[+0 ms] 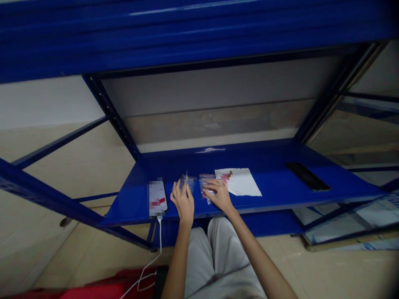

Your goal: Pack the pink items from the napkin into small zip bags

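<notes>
Near the front of the blue shelf, my left hand (183, 200) has its fingers bent around a clear plastic bag (190, 182); a thin pale edge stands up between thumb and forefinger. My right hand (220, 194) lies with fingers outstretched across a second clear zip bag (205, 179). Small pinkish bits show in that bag, partly covered by the fingers. Just beyond my right hand is a white sheet of paper or tissue (245, 182), bearing a small cluster of pink beads or beadwork (226, 176) with a brownish end.
A phone (158, 197) with a lit, blurred screen lies left of my hands, its white cable (160, 241) hanging over the shelf edge. A dark phone (307, 176) rests at the right. Blue uprights (112, 114) and an upper shelf (187, 37) frame the work surface (271, 160).
</notes>
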The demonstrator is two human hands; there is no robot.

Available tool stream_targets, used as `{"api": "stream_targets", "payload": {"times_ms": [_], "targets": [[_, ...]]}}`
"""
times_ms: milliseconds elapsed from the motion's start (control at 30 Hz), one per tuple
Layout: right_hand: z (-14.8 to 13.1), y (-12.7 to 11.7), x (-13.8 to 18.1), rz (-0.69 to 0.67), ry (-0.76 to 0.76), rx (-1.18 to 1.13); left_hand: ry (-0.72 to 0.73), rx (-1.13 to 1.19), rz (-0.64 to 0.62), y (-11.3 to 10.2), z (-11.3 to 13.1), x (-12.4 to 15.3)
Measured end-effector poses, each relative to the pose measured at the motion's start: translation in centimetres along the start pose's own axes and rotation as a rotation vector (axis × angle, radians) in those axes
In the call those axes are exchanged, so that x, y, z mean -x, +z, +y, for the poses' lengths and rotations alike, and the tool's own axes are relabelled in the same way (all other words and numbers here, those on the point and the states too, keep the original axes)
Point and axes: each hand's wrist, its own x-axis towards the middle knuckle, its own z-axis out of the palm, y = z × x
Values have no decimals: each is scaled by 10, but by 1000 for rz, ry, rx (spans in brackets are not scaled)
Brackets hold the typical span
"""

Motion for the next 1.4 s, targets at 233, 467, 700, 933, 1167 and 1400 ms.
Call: {"api": "stream_targets", "payload": {"times_ms": [233,467,700,933,1167,1400], "targets": [[1,0,2,17,18,-94,28,44,23,0,-1,0],[-2,2,-12,161,46,-141,-14,130,66,-1,-1,0],[-14,-10,-22,144,56,-164,28,210,35,-3,-4,0],[-46,-48,8,60,215,-498,139,364,43,-23,0,18],[-54,-75,52,-294,343,-819,79,716,-202,-76,23,83],[-73,-101,71,-546,433,-980,-51,817,-455,-108,18,98]]}}
